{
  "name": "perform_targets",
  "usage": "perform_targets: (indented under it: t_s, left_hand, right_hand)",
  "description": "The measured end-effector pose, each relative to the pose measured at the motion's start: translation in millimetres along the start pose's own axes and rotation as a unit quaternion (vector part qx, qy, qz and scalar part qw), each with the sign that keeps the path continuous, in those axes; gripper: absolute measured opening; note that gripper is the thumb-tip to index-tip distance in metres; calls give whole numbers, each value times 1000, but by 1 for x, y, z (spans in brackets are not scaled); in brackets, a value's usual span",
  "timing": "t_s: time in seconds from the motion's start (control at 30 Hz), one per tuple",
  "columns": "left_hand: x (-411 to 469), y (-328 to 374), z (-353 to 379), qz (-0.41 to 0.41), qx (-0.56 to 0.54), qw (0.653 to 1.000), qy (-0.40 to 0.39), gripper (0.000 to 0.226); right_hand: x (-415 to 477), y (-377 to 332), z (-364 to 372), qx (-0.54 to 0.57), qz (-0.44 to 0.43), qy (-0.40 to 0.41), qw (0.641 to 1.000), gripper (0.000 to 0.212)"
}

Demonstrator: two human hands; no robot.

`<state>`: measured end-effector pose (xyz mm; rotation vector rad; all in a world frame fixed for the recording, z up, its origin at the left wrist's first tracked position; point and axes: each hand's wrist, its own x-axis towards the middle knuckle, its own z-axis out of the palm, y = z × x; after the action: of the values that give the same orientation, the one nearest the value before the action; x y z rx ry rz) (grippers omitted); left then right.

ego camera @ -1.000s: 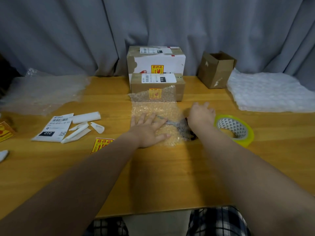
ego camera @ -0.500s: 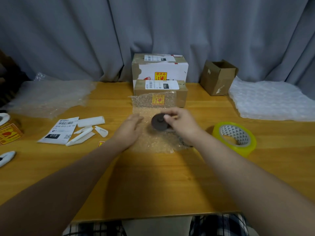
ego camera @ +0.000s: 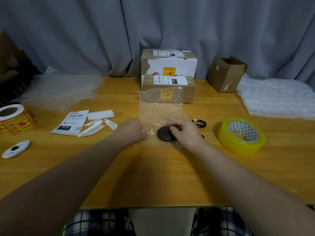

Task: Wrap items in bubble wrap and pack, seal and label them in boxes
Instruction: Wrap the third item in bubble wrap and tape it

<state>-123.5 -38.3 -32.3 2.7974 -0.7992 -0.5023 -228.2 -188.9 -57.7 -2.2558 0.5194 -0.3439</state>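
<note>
Toward the near end of a bubble wrap (ego camera: 158, 109) sheet on the table (ego camera: 153, 176) sits a dark round lid (ego camera: 162, 134), which has no long axis; the sheet itself runs 6 to 12 o'clock. Right hand (ego camera: 185, 133) is nearer, its fingers (ego camera: 172, 128) pinching the lid's knob from 3 o'clock. Left hand (ego camera: 136, 130) rests at the sheet's edge at 9 o'clock of the lid, and whether its hidden fingers grip the wrap I cannot tell. Folding the wrap over likely comes next. At 1 o'clock stands an open box (ego camera: 226, 74), its contents unseen; two closed boxes (ego camera: 170, 89) wait at 12.
</note>
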Motion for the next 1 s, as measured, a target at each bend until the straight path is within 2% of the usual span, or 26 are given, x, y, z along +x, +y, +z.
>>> perform_targets:
  t_s: [0.07,0.13,0.23,0.37,0.47,0.53,0.7,0.83,0.93,1.0]
  left_hand:
    - [-1,2,-2,-11,-28,1000,-6,34]
    - [-1,-1,-3,-9,-117,993,-20,31]
    - [-2,-6,-2,-25,-300,951,-68,20]
    - [-4,-10,-1,-42,-363,927,-81,17]
    - [-2,-13,-4,-44,-361,928,-87,20]
    - [-1,-10,-5,-24,-358,931,-64,20]
    - [-2,14,6,114,-386,914,47,16]
    - [3,19,21,193,-319,927,53,16]
    - [7,14,26,259,-251,930,62,14]
    - [7,16,32,286,-225,931,42,16]
  right_hand:
    - [-1,3,-4,52,1,-45,998,30]
    - [-1,2,-5,-8,-16,-94,995,45]
    - [-1,-4,-2,-105,-49,-70,991,48]
    - [2,-9,1,-135,-39,-51,989,49]
    - [2,-13,1,-137,-21,-49,989,49]
    - [2,-13,1,-131,-15,-51,990,49]
    - [1,-12,1,-191,-48,-55,979,43]
    - [-2,-7,-1,-175,-69,-60,980,35]
    - [-2,-5,-15,-109,-79,-115,984,30]
    - [-2,-3,-27,-68,-77,-113,988,31]
